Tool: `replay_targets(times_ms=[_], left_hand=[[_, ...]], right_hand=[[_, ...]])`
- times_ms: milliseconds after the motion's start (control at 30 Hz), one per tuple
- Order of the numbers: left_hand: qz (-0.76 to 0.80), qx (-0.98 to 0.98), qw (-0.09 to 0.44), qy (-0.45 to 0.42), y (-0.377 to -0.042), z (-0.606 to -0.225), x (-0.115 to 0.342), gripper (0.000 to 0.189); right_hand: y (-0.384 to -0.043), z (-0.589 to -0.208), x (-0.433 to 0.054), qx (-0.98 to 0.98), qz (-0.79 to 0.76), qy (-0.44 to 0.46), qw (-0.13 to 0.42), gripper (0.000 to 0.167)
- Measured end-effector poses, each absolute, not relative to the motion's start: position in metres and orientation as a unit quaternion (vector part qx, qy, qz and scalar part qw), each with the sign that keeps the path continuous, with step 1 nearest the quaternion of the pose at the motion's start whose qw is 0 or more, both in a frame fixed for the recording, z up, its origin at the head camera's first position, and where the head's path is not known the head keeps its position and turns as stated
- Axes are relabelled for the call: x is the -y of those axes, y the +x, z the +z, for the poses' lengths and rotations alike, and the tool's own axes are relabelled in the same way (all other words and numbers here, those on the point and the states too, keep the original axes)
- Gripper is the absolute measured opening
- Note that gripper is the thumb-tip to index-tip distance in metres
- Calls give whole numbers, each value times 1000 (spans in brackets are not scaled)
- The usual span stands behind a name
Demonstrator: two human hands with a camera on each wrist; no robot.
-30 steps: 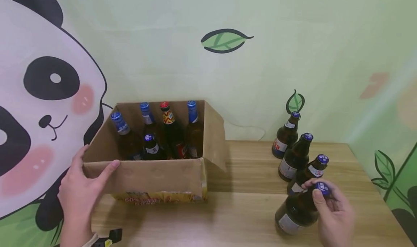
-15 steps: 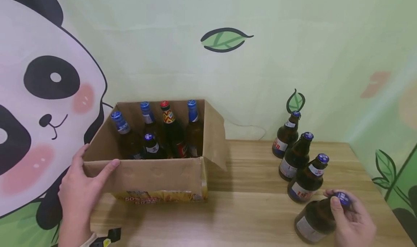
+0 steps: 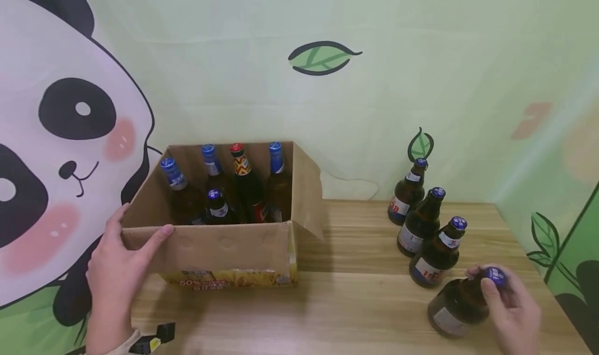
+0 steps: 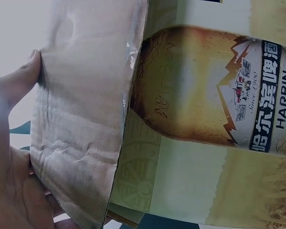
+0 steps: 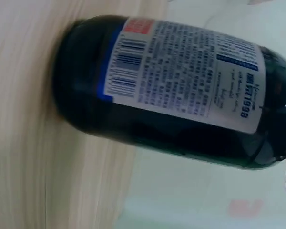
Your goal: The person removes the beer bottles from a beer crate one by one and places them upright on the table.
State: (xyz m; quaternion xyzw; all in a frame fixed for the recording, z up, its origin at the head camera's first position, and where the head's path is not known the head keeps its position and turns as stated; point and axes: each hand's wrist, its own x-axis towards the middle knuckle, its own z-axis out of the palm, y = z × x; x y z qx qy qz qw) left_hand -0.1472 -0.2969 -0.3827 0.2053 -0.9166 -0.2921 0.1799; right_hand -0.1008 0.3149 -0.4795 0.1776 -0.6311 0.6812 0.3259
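My left hand (image 3: 114, 272) grips the front left corner of an open cardboard box (image 3: 229, 251), thumb on the front flap and fingers at the left wall. In the left wrist view that hand (image 4: 12, 138) holds the flap's edge, beside a Harbin beer bottle picture (image 4: 190, 90) printed on the carton. My right hand (image 3: 517, 308) holds a dark beer bottle (image 3: 451, 308) by its neck, below the blue cap. The right wrist view shows the bottle's back label (image 5: 186, 71), its base close over the wooden table.
Inside the box stand several bottles, among them a red-capped one (image 3: 243, 170) and a short blue-capped one (image 3: 218, 204). Three dark bottles, the nearest (image 3: 435, 264) beside the held one, stand in a slanting row on the table (image 3: 355, 313). A panda-printed backdrop (image 3: 234, 95) rises behind.
My right hand has moved right with the beer bottle, away from the row, so the nearest standing bottle now shows fully. My left hand keeps its grip on the box.
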Motion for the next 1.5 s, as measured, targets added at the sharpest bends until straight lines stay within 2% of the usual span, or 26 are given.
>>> replay_targets(times_ms=[100, 333, 633, 767, 1000, 1267, 1500], left_hand=[[-290, 917, 180, 205, -147, -383, 298, 103], [-290, 919, 183, 192, -146, -381, 298, 104], [-282, 923, 176, 196, -143, -382, 300, 105], [-287, 921, 177, 196, -143, -382, 299, 104], [-286, 922, 172, 199, -144, -382, 299, 105], [-280, 925, 159, 204, -146, -382, 301, 106], [-280, 923, 159, 208, -145, -380, 299, 105]], right_hand=[[-106, -485, -314, 610, 693, 192, 333, 21], [-118, -493, -303, 566, 688, 192, 411, 22], [-121, -494, -294, 601, 648, 155, 442, 20], [-124, -495, -294, 627, 625, 128, 446, 22], [-128, -494, -292, 611, 637, 145, 448, 21], [-129, -497, -287, 630, 613, 122, 461, 22], [-137, -492, -287, 580, 652, 166, 459, 21]])
